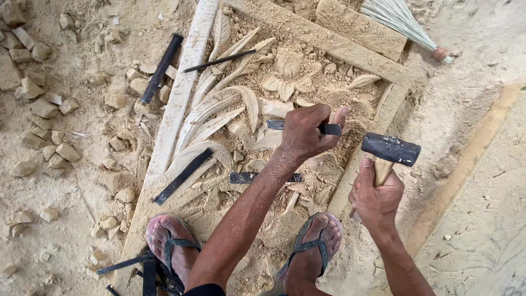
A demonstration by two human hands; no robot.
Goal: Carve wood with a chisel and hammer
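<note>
My left hand (305, 131) is closed around a dark metal chisel (330, 129), held level over the right part of a pale carved stone slab (219, 109) with leaf shapes. My right hand (377, 197) grips the wooden handle of a hammer with a black iron head (390, 149), which is raised just to the right of the chisel's end and apart from it. Both my feet in dark sandals (175, 246) stand on the slab's near end.
Loose chisels lie on the carving: a thick one (161, 68) at the upper left, a thin one (219, 61), a flat one (183, 175) and one under my forearm (249, 177). Stone chips (44, 109) litter the left ground. A straw broom (402, 22) lies at the top right.
</note>
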